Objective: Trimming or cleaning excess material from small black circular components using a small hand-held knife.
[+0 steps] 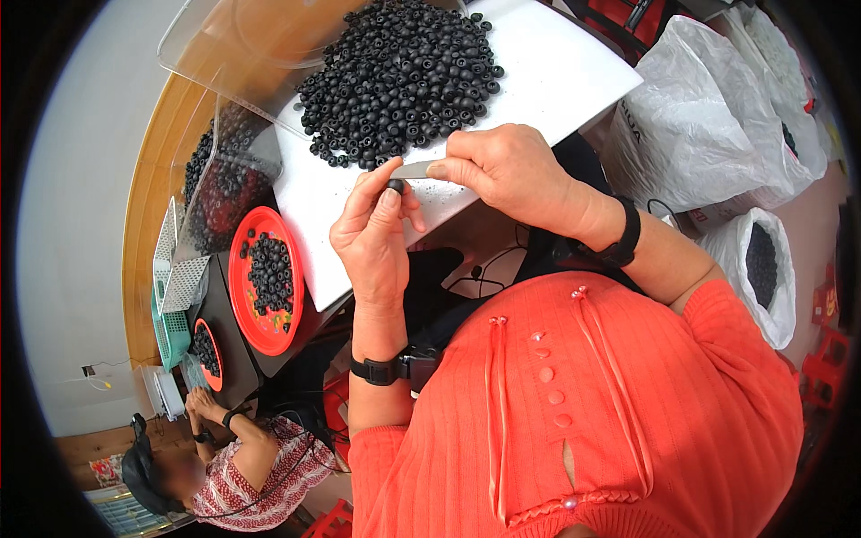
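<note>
My left hand (369, 235) pinches a small round black piece (395, 186) between thumb and fingertips, above the near edge of the white board (556, 67). A thin, flat grey blade (413, 170) is gripped in my right hand (513, 170), its end against or just above the black piece; I cannot tell whether they touch. Just beyond both hands lies a large heap of black ring-shaped pieces (404, 81), many with a hole in the middle. Dark crumbs dot the board beside the heap.
Clear plastic bins (242, 49) stand at the far left. A red plate (296, 314) of black pieces sits left of the board, with a green basket (170, 336) beyond. White sacks (673, 117) stand at right. A co-worker (260, 466) sits at lower left.
</note>
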`<action>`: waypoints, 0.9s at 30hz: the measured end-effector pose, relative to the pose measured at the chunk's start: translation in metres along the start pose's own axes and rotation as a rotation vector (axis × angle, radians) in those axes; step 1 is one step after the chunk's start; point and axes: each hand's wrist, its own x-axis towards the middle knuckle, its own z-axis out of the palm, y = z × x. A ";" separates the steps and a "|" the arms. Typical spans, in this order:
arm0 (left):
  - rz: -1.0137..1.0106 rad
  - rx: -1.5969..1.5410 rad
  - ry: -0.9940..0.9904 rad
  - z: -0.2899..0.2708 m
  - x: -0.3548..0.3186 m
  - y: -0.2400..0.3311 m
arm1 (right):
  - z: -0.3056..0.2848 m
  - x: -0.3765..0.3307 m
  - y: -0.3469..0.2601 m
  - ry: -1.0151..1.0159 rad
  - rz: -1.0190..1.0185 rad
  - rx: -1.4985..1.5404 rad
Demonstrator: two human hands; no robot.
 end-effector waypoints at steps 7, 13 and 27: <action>0.021 -0.007 0.014 0.001 0.001 -0.001 | 0.000 0.000 0.000 -0.008 -0.005 -0.002; 0.017 -0.020 0.008 0.001 0.001 0.000 | 0.000 0.001 0.002 -0.016 -0.049 -0.014; -0.020 -0.067 0.018 -0.002 -0.001 -0.003 | -0.004 0.003 0.005 -0.064 -0.084 -0.012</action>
